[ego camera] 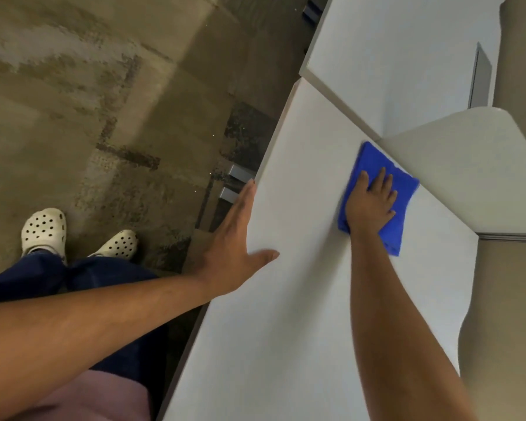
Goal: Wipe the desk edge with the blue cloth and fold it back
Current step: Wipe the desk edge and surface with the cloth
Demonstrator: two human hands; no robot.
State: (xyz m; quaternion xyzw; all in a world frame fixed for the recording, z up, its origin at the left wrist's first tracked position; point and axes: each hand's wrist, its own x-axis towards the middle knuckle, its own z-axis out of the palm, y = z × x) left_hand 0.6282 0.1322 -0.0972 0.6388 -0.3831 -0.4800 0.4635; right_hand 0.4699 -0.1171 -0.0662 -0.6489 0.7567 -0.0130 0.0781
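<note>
A folded blue cloth [401, 189] lies flat on the white desk [301, 208], close to the foot of a white divider panel. My right hand [371, 205] presses down on the cloth with fingers spread, palm on top of it. Flat and open, my left hand [237, 241] rests at the desk's left edge [268, 153], fingers along the edge and thumb on the desktop. It holds nothing.
A white divider panel [468, 171] rises at the desk's far side, right of the cloth. A second white desk [392, 56] adjoins further back. Grey concrete floor [104, 101] lies left of the desk, with my feet in white clogs [43, 232]. Metal desk legs [237, 183] show under the edge.
</note>
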